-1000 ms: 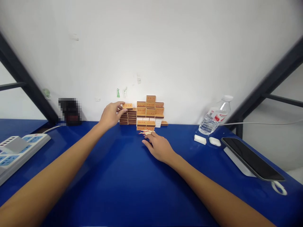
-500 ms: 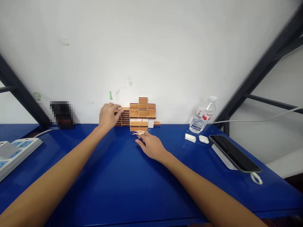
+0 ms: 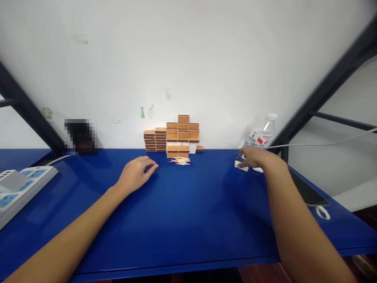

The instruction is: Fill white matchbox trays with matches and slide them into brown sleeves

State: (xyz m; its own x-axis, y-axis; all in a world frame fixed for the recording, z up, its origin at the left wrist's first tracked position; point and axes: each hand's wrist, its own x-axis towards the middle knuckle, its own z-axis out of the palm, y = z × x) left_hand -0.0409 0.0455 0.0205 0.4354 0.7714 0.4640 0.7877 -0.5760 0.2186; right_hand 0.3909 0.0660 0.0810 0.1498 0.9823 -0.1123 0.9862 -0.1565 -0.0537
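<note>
A stack of orange matchboxes stands against the white wall on the blue table. Loose matches lie just in front of it. My left hand rests on the table left of the matches, its fingers loosely curled with nothing visible in them. My right hand is far to the right, its fingers curled down onto a small white box beside a water bottle. A second small white piece is mostly hidden under that hand.
A white power strip sits at the left edge. A dark phone on a stand lies at the right, with a white cable running off to the right. Black metal frame bars slant at both sides. A blurred dark object stands by the wall.
My left hand let go of the matchbox on the stack and dropped back to the table. My right hand swept from the loose matches rightward to the small white box.
</note>
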